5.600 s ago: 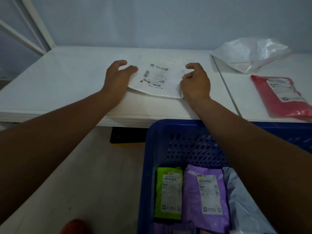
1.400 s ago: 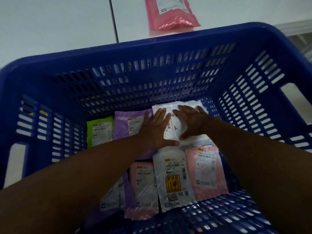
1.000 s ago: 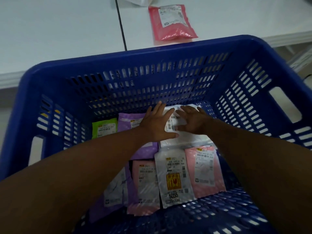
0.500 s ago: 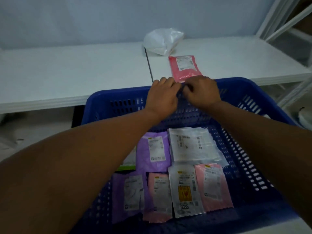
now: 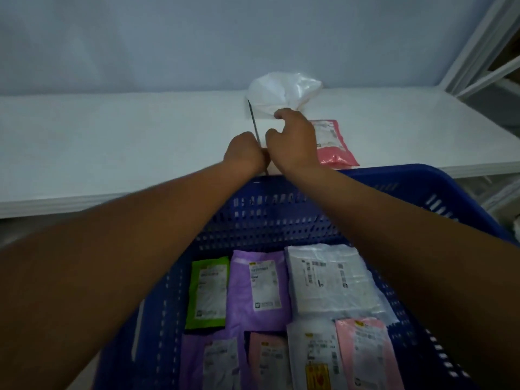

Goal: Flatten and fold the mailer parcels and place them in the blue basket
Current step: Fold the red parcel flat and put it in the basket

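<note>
Head cam looked out over the blue basket (image 5: 422, 175) at the white table (image 5: 112, 136). Left hand (image 5: 244, 150) hung over the table's front edge by the seam, curled up with its back to the camera, so I couldn't tell if the fingers held anything. Right hand (image 5: 292, 142) was just beside it and reached further in, fingers half curled, thumb spread, one fingertip right at the near edge of the crumpled white mailer (image 5: 284, 94) by the table's back edge. Nothing gripped, far as I could see. Pink mailer (image 5: 334, 144) lay just right of that hand, near the front edge.

My read: fetching the next parcel. Next it'd need a pinch on that puffy bag and a drag toward the front edge to press it flat. Folded ones already sat in the basket. Pale blue wall behind, white frame at far right.
</note>
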The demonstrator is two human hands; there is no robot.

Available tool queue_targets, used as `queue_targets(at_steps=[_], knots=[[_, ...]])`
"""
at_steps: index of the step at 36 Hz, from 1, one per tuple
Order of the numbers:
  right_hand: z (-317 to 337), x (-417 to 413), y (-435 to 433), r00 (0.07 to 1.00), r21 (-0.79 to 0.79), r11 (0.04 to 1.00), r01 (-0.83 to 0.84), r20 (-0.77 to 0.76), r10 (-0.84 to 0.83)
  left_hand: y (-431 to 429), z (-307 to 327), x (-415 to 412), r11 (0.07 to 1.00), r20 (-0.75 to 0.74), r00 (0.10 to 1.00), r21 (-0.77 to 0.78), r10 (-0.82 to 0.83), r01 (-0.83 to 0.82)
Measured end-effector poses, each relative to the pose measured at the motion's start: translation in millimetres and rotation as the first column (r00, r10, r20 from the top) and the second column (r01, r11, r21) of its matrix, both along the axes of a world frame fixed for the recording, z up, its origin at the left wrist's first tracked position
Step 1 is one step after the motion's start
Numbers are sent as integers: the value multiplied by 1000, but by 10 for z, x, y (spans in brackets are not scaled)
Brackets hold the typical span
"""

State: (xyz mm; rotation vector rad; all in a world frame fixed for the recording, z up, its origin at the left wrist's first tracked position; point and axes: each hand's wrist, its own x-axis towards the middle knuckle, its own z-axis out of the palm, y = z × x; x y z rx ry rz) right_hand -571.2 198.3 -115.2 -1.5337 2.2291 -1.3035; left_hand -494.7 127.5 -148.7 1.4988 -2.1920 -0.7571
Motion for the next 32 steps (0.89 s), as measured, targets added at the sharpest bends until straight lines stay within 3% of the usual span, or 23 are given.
queue_targets(at_steps=[2, 5, 9, 12, 14, 17, 23, 32], knots=[[43, -55, -41, 996, 53, 997, 56, -68, -52, -148, 99, -23, 997, -1, 1000, 80, -20, 20], [37, -180, -62, 940, 178, 968, 179, -321, -114, -255, 106, -59, 989, -41, 998, 139, -37, 43], [-30, -466, -135, 871, 359, 838, 411, -426, -245, -215, -55, -150, 999, 29, 999, 24, -28, 27], [-53, -686, -197, 868, 465, 738, 489, -343, -359, -212, -134, -229, 993, 34, 999, -116, -26, 30], [-53, -754, -238, 886, 519, 724, 455, -184, -425, -219, -177, -299, 981, 24, 996, -176, -82, 85], [-82, -698, -300, 887, 538, 744, 396, -14, -462, -213, -226, -401, 961, 45, 988, -229, -148, 155], [-148, -410, -447, 919, 452, 825, 338, 32, -394, -255, -225, -357, 954, 25, 990, -264, -141, 142], [-159, 9, -476, 905, 334, 912, 240, 263, -334, -290, -182, 70, 891, 305, 942, -375, -143, 257]])
